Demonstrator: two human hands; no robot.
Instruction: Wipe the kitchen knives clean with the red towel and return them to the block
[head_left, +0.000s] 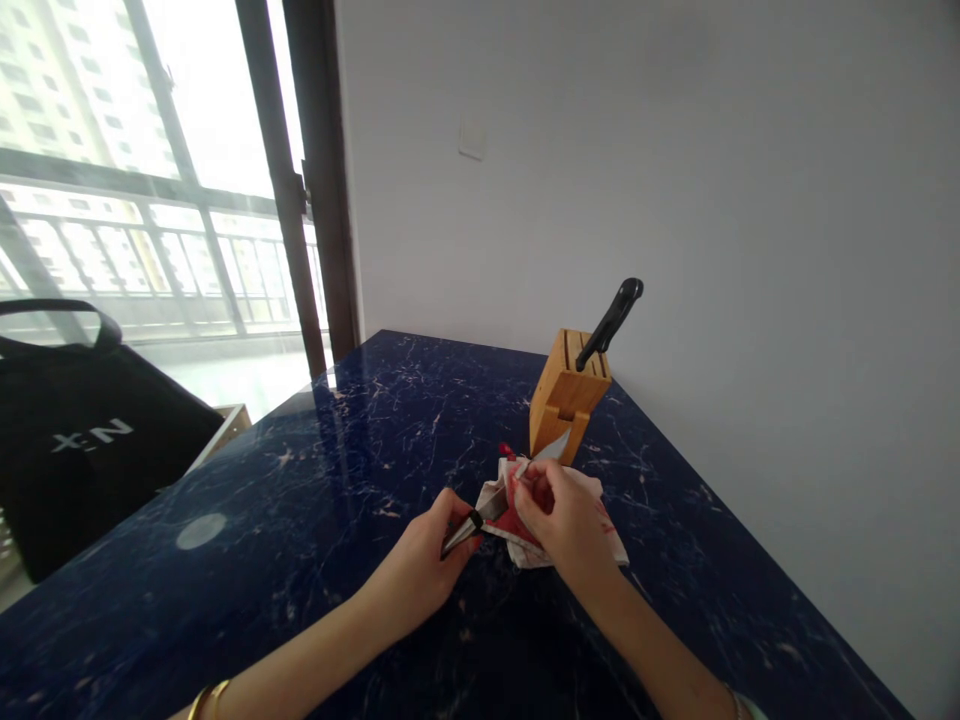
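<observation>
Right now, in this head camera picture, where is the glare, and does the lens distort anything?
Head view: the window is blown out white, a round glare spot shines on the blue marble table, and the wide lens makes the table edges lean.

A home, most likely a high-rise flat: a bamboo knife block (pixel 568 395) on a dark blue marble-look table (pixel 247 470), a plain white wall (pixel 750 200) along the table's right side, and left of the table, a black tote bag (pixel 90 450) and a glazed balcony door (pixel 210 110) with apartment towers (pixel 75 70) beyond.
</observation>
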